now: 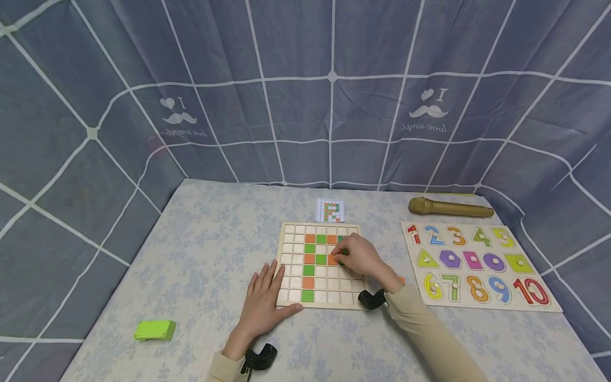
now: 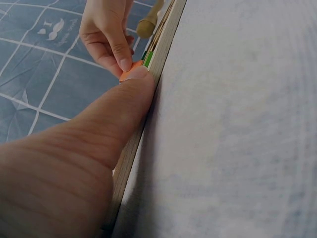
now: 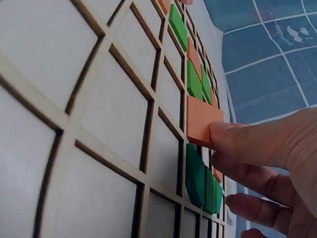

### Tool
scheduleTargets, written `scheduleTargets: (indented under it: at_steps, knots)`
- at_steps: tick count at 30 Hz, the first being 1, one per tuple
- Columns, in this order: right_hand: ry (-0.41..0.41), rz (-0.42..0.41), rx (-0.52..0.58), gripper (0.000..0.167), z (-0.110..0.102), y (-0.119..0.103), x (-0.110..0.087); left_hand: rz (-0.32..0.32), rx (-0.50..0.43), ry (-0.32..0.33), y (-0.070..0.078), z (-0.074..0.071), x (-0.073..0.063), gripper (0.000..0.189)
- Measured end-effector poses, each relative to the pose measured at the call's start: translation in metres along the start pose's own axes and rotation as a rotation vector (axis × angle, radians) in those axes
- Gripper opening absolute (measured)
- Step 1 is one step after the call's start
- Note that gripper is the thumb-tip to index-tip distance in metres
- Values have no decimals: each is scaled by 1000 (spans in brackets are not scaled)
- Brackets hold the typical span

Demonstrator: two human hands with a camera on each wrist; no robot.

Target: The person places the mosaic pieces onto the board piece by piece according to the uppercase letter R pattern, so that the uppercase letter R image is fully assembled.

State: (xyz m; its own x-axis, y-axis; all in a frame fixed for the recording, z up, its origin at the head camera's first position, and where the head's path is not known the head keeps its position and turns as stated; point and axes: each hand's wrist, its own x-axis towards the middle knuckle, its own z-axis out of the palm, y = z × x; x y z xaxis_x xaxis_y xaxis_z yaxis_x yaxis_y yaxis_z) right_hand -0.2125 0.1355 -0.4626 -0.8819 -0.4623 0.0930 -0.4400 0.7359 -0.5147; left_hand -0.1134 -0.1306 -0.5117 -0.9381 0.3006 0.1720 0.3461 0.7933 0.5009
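My right hand (image 1: 361,255) pinches an orange square tile (image 3: 202,121) between thumb and finger, over the wooden grid board (image 1: 292,284). In the right wrist view this tile is tilted, with green tiles (image 3: 195,173) just beside it. Orange and green tiles fill a column of the board and parts of its upper rows; my right hand hides some squares on the right. My left hand (image 1: 261,301) rests at the board's lower left corner, fingers extended along the left side. Its thumb lies against the front edge.
Behind the board lies a small pattern card (image 1: 330,210) with coloured squares. To the right are a number-and-shape puzzle board (image 1: 482,270) and a gold microphone (image 1: 451,207). A bright green block (image 1: 155,330) sits at the front left. Patterned curtains (image 1: 305,111) stand behind the table.
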Motion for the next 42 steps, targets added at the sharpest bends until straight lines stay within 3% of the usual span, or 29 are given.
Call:
scheduleTargets:
  at_steps: [7, 12, 32, 37, 42]
  knots:
    - [-4, -76, -155, 5, 0, -1, 3, 8, -4, 13, -1, 2, 0, 96]
    - [-9, -104, -201, 7, 0, 0, 4, 8, -3, 8, -3, 3, 0, 97]
    - [-21, -168, -126, 16, -1, 5, -8, 9, -7, 18, -3, 3, 0, 97]
    - [23, -143, -46, 21, -2, 9, -14, 16, -12, 21, -3, 3, 0, 97]
    - [129, -118, 30, 23, -11, 14, -27, 11, -10, 11, -4, 3, 0, 98]
